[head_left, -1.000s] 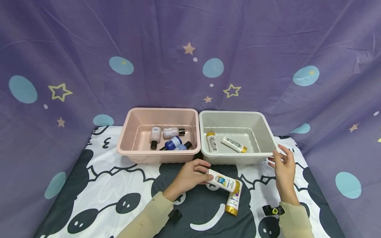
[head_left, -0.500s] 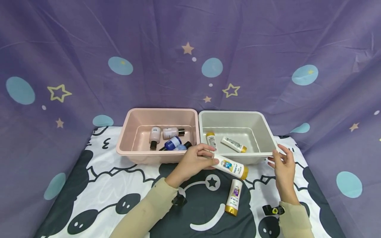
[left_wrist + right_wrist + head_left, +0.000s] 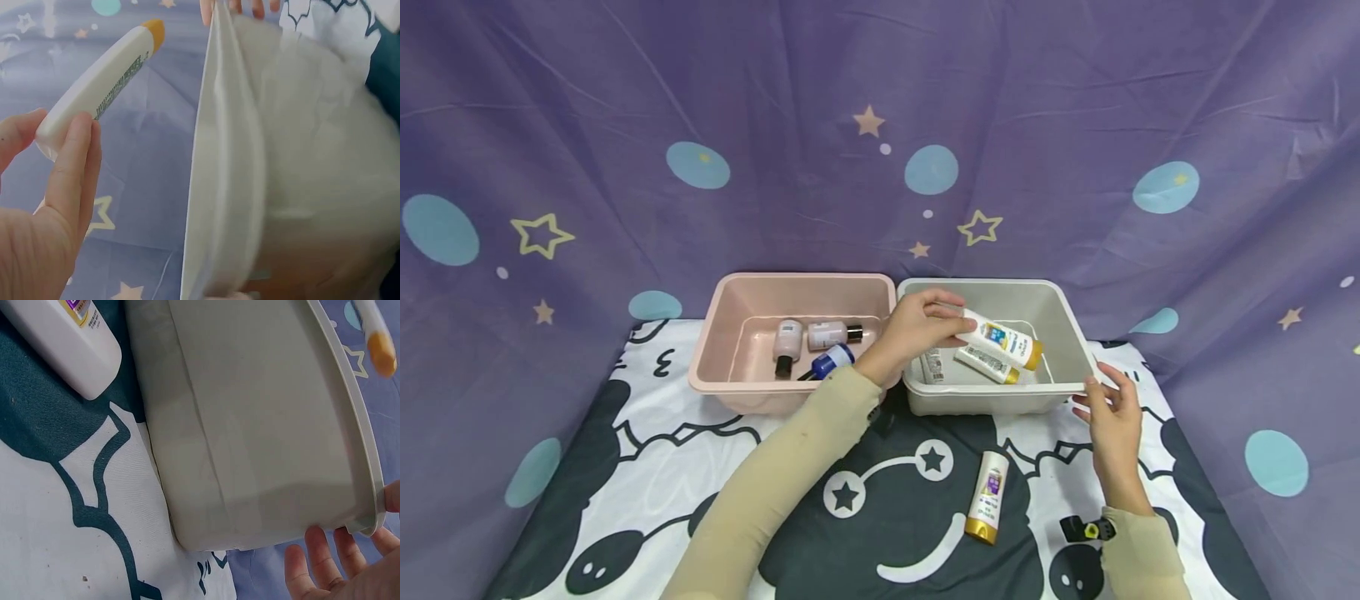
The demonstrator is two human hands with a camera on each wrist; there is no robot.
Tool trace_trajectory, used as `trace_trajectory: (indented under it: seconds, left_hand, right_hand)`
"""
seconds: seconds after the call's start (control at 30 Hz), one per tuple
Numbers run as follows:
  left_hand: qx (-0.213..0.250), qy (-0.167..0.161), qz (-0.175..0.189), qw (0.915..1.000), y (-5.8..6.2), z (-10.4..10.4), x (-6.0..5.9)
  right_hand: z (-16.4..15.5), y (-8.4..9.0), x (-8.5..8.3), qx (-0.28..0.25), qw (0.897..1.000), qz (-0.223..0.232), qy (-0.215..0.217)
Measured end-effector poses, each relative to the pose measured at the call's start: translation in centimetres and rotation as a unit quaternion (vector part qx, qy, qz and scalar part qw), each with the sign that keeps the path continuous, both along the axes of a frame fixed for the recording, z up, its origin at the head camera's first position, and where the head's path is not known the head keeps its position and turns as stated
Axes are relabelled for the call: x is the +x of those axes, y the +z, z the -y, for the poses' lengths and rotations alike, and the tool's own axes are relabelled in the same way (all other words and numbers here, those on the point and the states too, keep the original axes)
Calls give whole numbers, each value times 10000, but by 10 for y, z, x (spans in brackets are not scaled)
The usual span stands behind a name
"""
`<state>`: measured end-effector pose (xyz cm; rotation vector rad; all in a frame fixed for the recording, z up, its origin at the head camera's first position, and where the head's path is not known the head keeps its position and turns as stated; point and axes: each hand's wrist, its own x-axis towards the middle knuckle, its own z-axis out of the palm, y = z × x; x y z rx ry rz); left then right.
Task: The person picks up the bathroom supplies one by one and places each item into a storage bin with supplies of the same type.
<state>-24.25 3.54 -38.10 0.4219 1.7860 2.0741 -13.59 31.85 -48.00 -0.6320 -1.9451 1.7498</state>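
White tube (image 3: 1002,338), gold cap: pinched by left hand (image 3: 917,325), held above grey bin (image 3: 1078,333). Right hand (image 3: 1112,417): fingers relaxed, thumb touching bin's near corner. Advice: lower tube before letting go. Head view alone shows second tube (image 3: 987,497) between hands on surface.

Bottle (image 3: 1002,338) now over grey bin (image 3: 1070,319)

Left bin (image 3: 722,379) pale pink, right bin (image 3: 1067,333) light grey. Held bottle (image 3: 1000,337) white, gold cap, blue-yellow label. Near bottle (image 3: 987,497) on cloth: white, gold cap, purple label. Tablecloth (image 3: 647,467) white/dark teal cartoon print. Backdrop (image 3: 1075,108) purple, blue dots, yellow stars. Sleeves (image 3: 775,483) beige.
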Motion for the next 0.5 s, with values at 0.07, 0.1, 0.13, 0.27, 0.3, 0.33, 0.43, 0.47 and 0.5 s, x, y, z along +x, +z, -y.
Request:
trace_trajectory:
  seconds: [0.07,0.1,0.13,0.27,0.3,0.33,0.43,0.47,0.5]
  left_hand:
    - [6,47,97,9999,2,-9,-13]
    - [-2,63,137,9999,3,-13,-20]
    - [-41,88,168,9998,3,-17,-26]
    - [-337,252,234,9988,3,-34,-44]
    - [-426,300,228,9984,3,-38,-48]
    - [-500,346,224,9979,2,-41,-51]
    - [-766,522,170,9956,0,-50,-59]
    - [-841,575,130,9947,-1,-53,-62]
    - [-894,619,95,9940,-2,-55,-64]
  right_hand:
    - [0,-1,0,30,10000,15,13]
    - [-1,-1,1,0,10000,20,1]
    - [-1,-1,1,-12,10000,28,1]
    - [-1,-1,1,-95,9999,38,-24]
    - [-1,-1,1,-89,10000,34,-25]
    - [-1,-1,0,-80,10000,33,-20]
    - [-2,-1,0,-35,10000,23,23]
    - [-2,-1,1,5,10000,26,34]
    - [-2,-2,1,36,10000,32,36]
